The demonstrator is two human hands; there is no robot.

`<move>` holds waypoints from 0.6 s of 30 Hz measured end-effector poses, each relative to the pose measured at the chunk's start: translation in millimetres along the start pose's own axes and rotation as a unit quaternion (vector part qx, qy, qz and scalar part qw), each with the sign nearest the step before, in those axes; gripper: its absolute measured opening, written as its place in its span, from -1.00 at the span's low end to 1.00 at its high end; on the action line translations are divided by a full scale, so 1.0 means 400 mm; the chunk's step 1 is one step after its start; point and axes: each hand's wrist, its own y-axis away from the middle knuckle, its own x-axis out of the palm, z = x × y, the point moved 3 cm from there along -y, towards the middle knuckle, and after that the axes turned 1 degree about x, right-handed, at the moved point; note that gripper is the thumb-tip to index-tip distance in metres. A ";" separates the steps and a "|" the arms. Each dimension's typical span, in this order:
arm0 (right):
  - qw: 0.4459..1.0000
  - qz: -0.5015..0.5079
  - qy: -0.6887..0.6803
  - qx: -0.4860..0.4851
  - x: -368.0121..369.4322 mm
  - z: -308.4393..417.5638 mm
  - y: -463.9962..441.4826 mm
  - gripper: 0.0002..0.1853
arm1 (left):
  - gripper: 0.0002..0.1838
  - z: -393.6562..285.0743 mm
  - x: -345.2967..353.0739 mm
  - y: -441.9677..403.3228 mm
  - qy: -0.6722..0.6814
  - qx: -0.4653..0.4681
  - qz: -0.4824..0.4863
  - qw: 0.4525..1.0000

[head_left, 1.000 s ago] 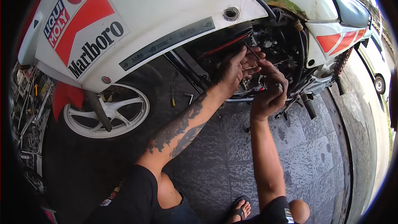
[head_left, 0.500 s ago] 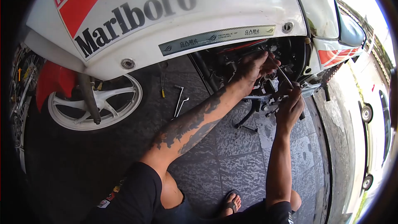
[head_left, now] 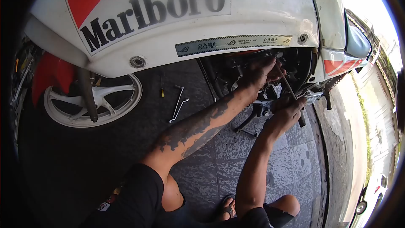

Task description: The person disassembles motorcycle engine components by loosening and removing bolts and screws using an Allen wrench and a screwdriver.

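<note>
My right hand (head_left: 287,112) is closed around the lower part of a long thin metal rod (head_left: 287,82), perhaps a screwdriver shaft; the fist hides its grip end. The rod slants up into the dark engine bay below the white fairing (head_left: 160,29) of a motorcycle. At its upper end my left hand (head_left: 261,74) reaches in among the engine parts (head_left: 236,69), fingers curled by the rod. What those fingers grip is hidden. A dark peg-like piece (head_left: 302,119) sticks out just below my right hand.
On the tiled floor (head_left: 236,152) left of my arms lie two metal wrenches (head_left: 179,104) and a yellow-handled screwdriver (head_left: 162,92). The white front wheel (head_left: 97,101) with a red fender (head_left: 52,76) stands farther left. Beneath the bike is a stand (head_left: 244,124). A car (head_left: 371,196) is at far right.
The camera view has shifted slightly. My right wrist has turned and its forearm now slants from lower left, and the rod stands steeper. My left hand stays in the engine bay.
</note>
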 end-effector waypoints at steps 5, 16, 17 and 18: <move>0.997 0.072 -0.020 -0.033 -0.015 -0.028 -0.017 -0.43 | -0.74 -0.005 0.002 -0.004 -0.018 -0.007 0.007 1.000; 0.990 0.077 -0.014 -0.115 -0.049 0.052 0.066 -0.68 | -0.70 -0.003 0.034 0.093 0.045 -0.017 -0.020 0.999; 0.991 0.093 -0.016 -0.093 -0.055 0.043 0.084 -0.69 | -0.70 0.001 0.022 0.111 0.045 -0.017 -0.019 0.999; 0.991 0.108 -0.020 -0.071 -0.054 0.034 0.098 -0.69 | -0.69 0.000 0.007 0.127 0.051 0.000 -0.028 0.998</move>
